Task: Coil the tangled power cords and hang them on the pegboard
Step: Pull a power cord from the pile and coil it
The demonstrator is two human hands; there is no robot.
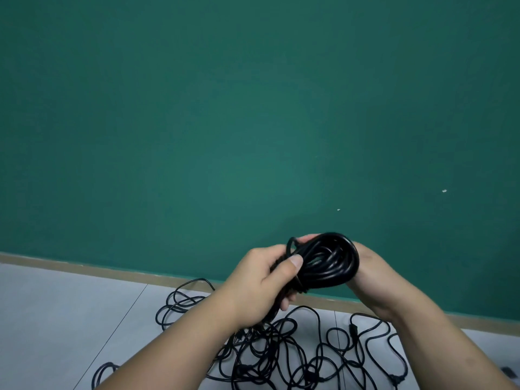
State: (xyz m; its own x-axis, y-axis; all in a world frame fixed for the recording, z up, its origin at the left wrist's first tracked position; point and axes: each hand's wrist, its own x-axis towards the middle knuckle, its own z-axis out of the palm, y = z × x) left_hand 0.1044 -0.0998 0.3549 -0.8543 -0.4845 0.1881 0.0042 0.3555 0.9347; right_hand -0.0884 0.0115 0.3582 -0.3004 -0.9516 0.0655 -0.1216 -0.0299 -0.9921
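Note:
A black power cord wound into a tight coil point(326, 261) is held up in front of the green wall, low and right of centre. My left hand point(261, 282) grips the coil's left end, with the thumb pressed across the loops and the fingers curled round them. My right hand point(368, 273) cups the coil from the right and behind, and its fingertips show over the top edge. A strand from the coil drops under my left hand to the tangled black cords point(284, 353) spread on the floor below. No pegboard is in view.
The green wall point(253, 122) fills most of the view and meets the pale tiled floor point(56, 319) at a tan baseboard point(84, 268). A black plug point(352, 330) lies among the cords, and a small dark object point(508, 371) sits at the lower right edge.

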